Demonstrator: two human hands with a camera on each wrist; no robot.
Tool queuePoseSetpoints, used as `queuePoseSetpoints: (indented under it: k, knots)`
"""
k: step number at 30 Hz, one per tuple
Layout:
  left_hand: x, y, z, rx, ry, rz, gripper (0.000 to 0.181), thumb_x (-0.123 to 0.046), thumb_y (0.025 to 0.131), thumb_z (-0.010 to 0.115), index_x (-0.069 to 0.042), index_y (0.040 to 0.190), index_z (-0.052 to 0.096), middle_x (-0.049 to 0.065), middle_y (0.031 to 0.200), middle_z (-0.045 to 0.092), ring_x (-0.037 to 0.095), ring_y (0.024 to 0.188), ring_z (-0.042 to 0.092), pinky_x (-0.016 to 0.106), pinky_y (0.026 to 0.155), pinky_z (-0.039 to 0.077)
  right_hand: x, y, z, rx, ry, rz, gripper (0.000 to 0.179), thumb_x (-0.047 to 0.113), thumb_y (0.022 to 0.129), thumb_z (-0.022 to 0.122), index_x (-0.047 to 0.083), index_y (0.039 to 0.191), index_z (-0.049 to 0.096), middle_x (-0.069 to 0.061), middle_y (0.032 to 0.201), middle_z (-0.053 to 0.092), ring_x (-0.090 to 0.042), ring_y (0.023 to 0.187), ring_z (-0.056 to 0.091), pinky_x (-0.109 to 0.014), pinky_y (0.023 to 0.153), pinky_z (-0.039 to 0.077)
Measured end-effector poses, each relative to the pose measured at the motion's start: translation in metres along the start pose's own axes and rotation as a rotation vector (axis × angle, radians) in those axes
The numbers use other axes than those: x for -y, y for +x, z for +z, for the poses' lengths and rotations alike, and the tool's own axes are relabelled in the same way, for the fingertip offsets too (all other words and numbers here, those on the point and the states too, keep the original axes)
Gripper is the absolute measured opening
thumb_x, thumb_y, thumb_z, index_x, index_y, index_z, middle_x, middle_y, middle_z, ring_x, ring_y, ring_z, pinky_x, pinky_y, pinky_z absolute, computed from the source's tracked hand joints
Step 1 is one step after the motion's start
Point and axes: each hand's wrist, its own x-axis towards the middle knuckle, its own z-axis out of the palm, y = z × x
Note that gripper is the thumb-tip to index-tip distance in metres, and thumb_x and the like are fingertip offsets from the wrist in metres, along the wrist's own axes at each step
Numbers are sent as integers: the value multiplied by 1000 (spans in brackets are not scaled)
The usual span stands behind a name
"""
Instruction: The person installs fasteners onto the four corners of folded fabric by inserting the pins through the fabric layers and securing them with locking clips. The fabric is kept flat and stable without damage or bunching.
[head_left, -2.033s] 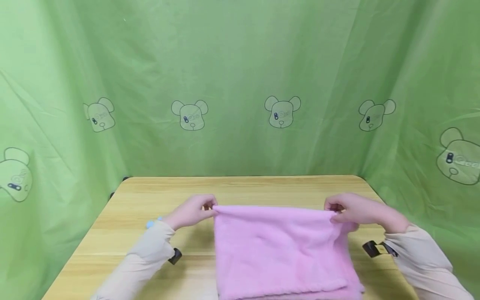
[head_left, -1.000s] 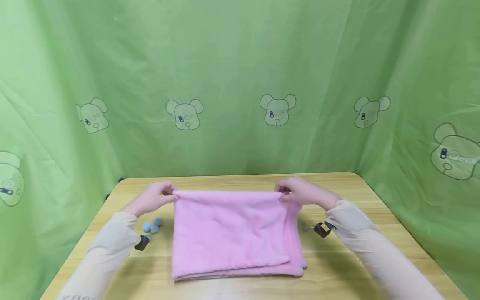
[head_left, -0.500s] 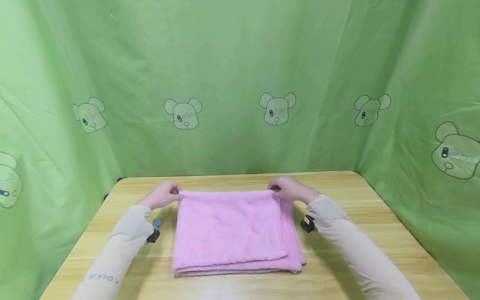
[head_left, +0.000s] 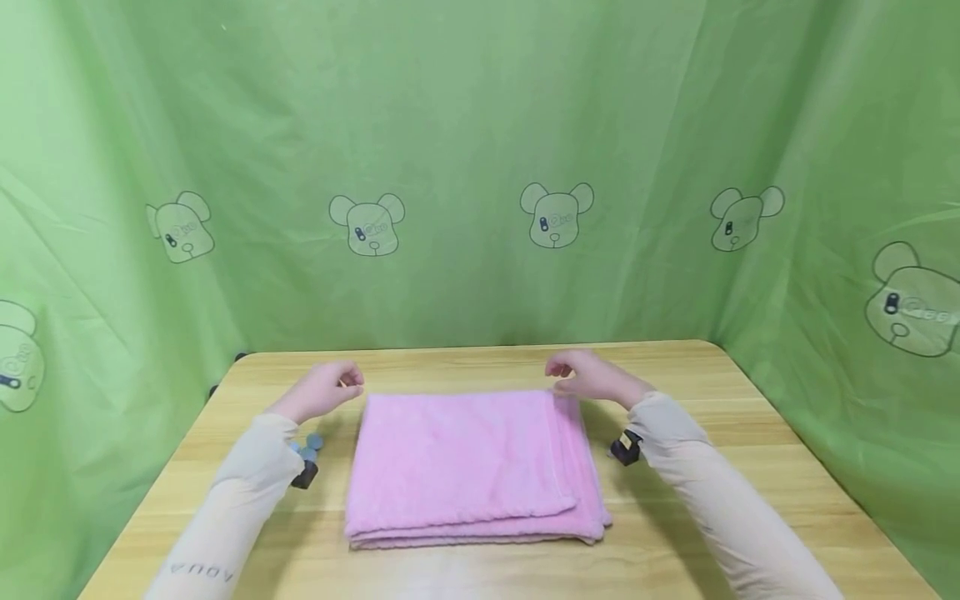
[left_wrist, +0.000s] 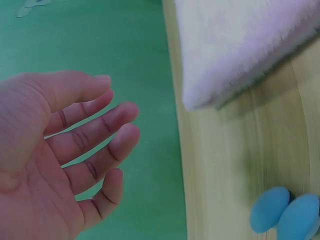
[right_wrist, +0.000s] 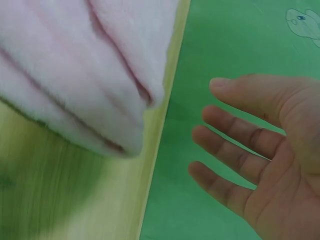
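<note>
A fluffy pink towel (head_left: 457,458) lies folded in layers on the wooden table, its layers slightly offset along the right and front edges. My left hand (head_left: 322,390) hovers just off its far left corner, with loosely bent fingers (left_wrist: 95,132) and nothing held. Off the far right corner is my right hand (head_left: 596,377); in the right wrist view its fingers (right_wrist: 230,155) are spread and relaxed, apart from the towel (right_wrist: 75,75). Several small blue balls (head_left: 313,442) lie by my left wrist, partly hidden by the sleeve. Two show as blue ovals (left_wrist: 270,209) in the left wrist view.
The wooden table (head_left: 480,575) ends at a back edge near both hands. Green curtains (head_left: 465,100) with bear-head drawings stand behind it and at both sides. Black wrist cameras (head_left: 305,475) hang below the sleeves.
The hands carried the towel leftward, then lowered it. Half a second ago both pinched its far corners; now they have let go, and its far edge lies flat.
</note>
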Motion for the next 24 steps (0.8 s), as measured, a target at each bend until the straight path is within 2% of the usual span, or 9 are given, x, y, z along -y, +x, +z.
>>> queuePoseSetpoints:
  k: [3, 7, 14, 17, 21, 24]
  knots:
    - [-5, -7, -2, -19, -6, 10, 14, -17, 95, 59, -4, 100, 64, 9, 95, 68, 22, 90, 62, 40, 81, 50, 0, -10, -6, -18, 17, 5, 19, 3, 84, 67, -2, 102, 65, -16, 99, 68, -37, 95, 64, -48, 87, 53]
    - [-14, -17, -2, -74, -15, 29, 14, -18, 95, 60, -6, 101, 65, 7, 96, 68, 20, 90, 61, 39, 81, 50, 0, -29, -16, -46, 28, 21, 22, 3, 87, 66, -4, 107, 64, -17, 103, 68, -36, 98, 64, -50, 89, 52]
    - [-38, -32, 8, -188, -82, 92, 12, -16, 92, 66, -9, 101, 67, 4, 96, 72, 17, 86, 63, 36, 77, 53, -1, -67, -32, -116, 3, 59, 21, 4, 88, 66, -1, 108, 65, -13, 102, 69, -32, 96, 64, -53, 88, 52]
    - [-53, -34, 17, -180, -143, 119, 16, -16, 91, 66, -9, 105, 67, 4, 98, 72, 16, 88, 63, 34, 78, 52, -2, -84, -33, -111, -38, 72, 21, 5, 86, 68, 0, 106, 66, -10, 95, 71, -24, 88, 65, -47, 82, 55]
    - [-75, -31, 34, -106, -192, 167, 22, -21, 92, 65, -11, 111, 66, 1, 95, 70, 11, 85, 60, 26, 75, 50, -1, -104, -24, -55, -65, 78, 19, 5, 82, 70, 2, 102, 68, -3, 84, 69, -11, 78, 62, -38, 73, 56]
    - [-93, -26, 49, -48, -192, 216, 25, -24, 92, 65, -10, 114, 66, -2, 89, 67, 8, 80, 56, 22, 70, 48, 0, -111, -13, -5, -37, 101, 18, 6, 82, 70, 4, 100, 68, -2, 84, 68, -8, 77, 59, -31, 69, 53]
